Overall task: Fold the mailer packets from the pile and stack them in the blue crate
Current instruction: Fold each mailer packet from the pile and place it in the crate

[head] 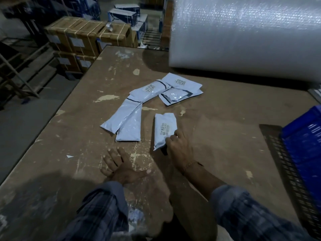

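Note:
A folded pale mailer packet (165, 127) with a barcode label lies on the wooden table (217, 136) in front of me. My right hand (178, 148) grips its near right edge, fingers curled onto it. My left hand (121, 166) rests flat on the table, fingers spread, holding nothing. Farther back lies the pile of mailer packets (166, 91), several overlapping. Two long packets (126, 120) lie to the left of the folded one. The blue crate (305, 145) stands at the right edge of the table, partly cut off.
A big roll of bubble wrap (246, 35) fills the back right of the table. Strapped cardboard boxes (83, 35) are stacked beyond the table's left far corner, with a tape roll (110, 26) on top. A wooden frame (19, 72) stands on the floor at left.

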The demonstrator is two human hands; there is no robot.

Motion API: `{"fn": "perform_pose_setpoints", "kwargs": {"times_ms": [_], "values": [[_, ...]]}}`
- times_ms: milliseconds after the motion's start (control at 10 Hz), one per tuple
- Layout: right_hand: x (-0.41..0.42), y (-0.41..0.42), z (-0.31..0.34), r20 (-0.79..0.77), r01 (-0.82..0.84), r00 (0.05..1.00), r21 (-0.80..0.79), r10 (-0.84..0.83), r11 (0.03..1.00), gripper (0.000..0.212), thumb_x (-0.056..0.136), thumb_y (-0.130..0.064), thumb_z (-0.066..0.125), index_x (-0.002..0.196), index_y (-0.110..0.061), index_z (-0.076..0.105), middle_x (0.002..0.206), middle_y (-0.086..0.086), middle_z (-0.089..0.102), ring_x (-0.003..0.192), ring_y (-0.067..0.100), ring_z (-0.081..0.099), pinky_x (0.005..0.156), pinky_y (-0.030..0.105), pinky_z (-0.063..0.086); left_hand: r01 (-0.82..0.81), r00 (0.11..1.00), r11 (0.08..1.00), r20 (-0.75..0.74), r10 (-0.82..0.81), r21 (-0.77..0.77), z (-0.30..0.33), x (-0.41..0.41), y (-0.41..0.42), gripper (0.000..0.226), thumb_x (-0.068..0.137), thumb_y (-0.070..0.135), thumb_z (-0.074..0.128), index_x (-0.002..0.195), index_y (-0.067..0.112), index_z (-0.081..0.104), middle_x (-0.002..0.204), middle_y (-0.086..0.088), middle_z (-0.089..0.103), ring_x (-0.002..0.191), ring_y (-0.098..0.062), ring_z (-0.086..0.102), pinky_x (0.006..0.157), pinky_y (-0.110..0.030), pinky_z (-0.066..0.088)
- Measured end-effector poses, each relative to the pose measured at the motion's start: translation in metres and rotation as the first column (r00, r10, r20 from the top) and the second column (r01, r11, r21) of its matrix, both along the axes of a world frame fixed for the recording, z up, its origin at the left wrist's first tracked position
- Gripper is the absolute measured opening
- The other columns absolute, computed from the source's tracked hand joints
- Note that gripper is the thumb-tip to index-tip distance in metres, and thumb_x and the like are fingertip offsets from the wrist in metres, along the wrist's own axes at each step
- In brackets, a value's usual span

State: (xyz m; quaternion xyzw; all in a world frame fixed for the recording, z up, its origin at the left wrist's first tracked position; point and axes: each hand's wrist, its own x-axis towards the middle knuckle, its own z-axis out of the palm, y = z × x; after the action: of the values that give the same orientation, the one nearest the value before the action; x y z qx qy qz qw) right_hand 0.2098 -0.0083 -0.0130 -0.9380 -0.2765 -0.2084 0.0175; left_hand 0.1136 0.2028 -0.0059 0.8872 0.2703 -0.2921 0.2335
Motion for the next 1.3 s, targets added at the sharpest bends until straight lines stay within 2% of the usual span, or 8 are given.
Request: {"fn": "perform_pose_setpoints", "kwargs": {"times_ms": [100,300,500,600,700,900,1100,1300], "values": [[-0.036,-0.018,-0.009,-0.044,0.064,0.997,-0.034,-0.065,0.997,0.009,0.085,-0.006,0.063,0.081,-0.006,0.071,0.082,0.02,0.067,0.102,0.044,0.065,0.097,0.057,0.05,-0.011,0.999,1.0,0.047,0.012,-0.024,-0.001,-0.003,-0.006,0.17,0.057,0.091,0.078,0.155,0.02,-0.042,0.161,-0.011,-0.049,0.155,-0.041,-0.031,0.124,-0.064,-0.003],[-0.1,-0.035,-0.008,-0.256,0.036,0.967,0.137,0.0,0.99,0.015,0.086,-0.027,0.065,0.074,-0.018,0.064,0.069,0.004,0.062,0.079,0.031,0.061,0.102,0.052,0.043,-0.048,0.988,0.995,0.142,0.06,-0.092,-0.035,-0.005,0.001,0.173,0.043,0.102,0.072,0.155,0.034,-0.04,0.164,-0.007,-0.046,0.155,-0.04,-0.033,0.124,-0.069,-0.004],[-0.104,-0.073,-0.004,-0.309,0.093,0.951,0.377,0.03,0.922,0.034,0.101,-0.041,0.048,0.119,-0.02,0.069,0.11,0.001,0.069,0.104,0.023,0.063,0.097,0.046,0.049,-0.066,0.911,0.995,0.412,0.03,0.072,-0.061,-0.024,-0.027,0.094,0.102,0.055,0.057,0.169,0.02,0.001,0.177,-0.012,-0.009,0.162,-0.031,-0.014,0.125,-0.066,-0.003],[-0.087,-0.104,-0.034,-0.425,0.223,0.889,0.072,-0.173,0.972,0.066,0.103,-0.055,0.036,0.16,-0.022,0.036,0.164,0.016,0.035,0.15,0.042,0.031,0.12,0.056,0.029,-0.106,0.727,0.993,0.686,0.045,0.047,-0.056,-0.036,-0.064,0.059,0.103,0.02,0.043,0.161,0.016,0.034,0.171,-0.012,0.028,0.157,-0.034,0.025,0.124,-0.063,0.023],[-0.087,-0.114,-0.056,-0.503,0.256,0.833,-0.014,-0.228,0.967,0.075,0.1,-0.066,0.033,0.165,-0.032,0.02,0.166,0.018,0.03,0.149,0.041,0.032,0.119,0.055,0.029,0.118,0.62,0.97,0.748,-0.238,0.212,-0.048,-0.041,-0.109,0.058,0.104,0.03,0.034,0.16,0.015,0.037,0.168,-0.009,0.036,0.154,-0.031,0.035,0.122,-0.056,0.034],[-0.123,-0.101,-0.036,-0.368,0.453,0.838,0.056,-0.404,0.89,0.053,0.094,-0.06,0.05,0.126,-0.02,0.062,0.117,0.012,0.059,0.103,0.034,0.053,0.09,0.046,0.043,0.345,0.619,0.853,0.588,-0.521,0.392,-0.067,-0.029,-0.141,0.061,0.11,0.039,0.025,0.161,0.01,0.04,0.168,-0.017,0.036,0.158,-0.033,0.029,0.126,-0.053,0.029],[-0.095,-0.098,-0.055,-0.412,0.318,0.883,0.174,-0.224,0.932,0.06,0.103,-0.042,0.041,0.157,-0.019,0.038,0.166,0.014,0.03,0.152,0.035,0.029,0.119,0.051,0.032,0.434,0.574,0.797,0.552,-0.604,0.42,-0.081,-0.016,-0.127,0.063,0.108,0.039,0.024,0.166,0.014,0.028,0.175,-0.015,0.017,0.162,-0.031,0.02,0.127,-0.05,0.027],[-0.089,-0.097,-0.064,-0.378,0.215,0.915,0.156,-0.143,0.964,0.056,0.099,-0.029,0.046,0.154,-0.023,0.044,0.16,0.004,0.038,0.149,0.03,0.032,0.12,0.045,0.028,0.434,0.565,0.794,0.559,-0.607,0.425,-0.095,-0.016,-0.124,0.063,0.108,0.037,0.028,0.169,0.018,0.022,0.177,-0.011,0.008,0.164,-0.028,0.007,0.13,-0.051,0.02]]}}
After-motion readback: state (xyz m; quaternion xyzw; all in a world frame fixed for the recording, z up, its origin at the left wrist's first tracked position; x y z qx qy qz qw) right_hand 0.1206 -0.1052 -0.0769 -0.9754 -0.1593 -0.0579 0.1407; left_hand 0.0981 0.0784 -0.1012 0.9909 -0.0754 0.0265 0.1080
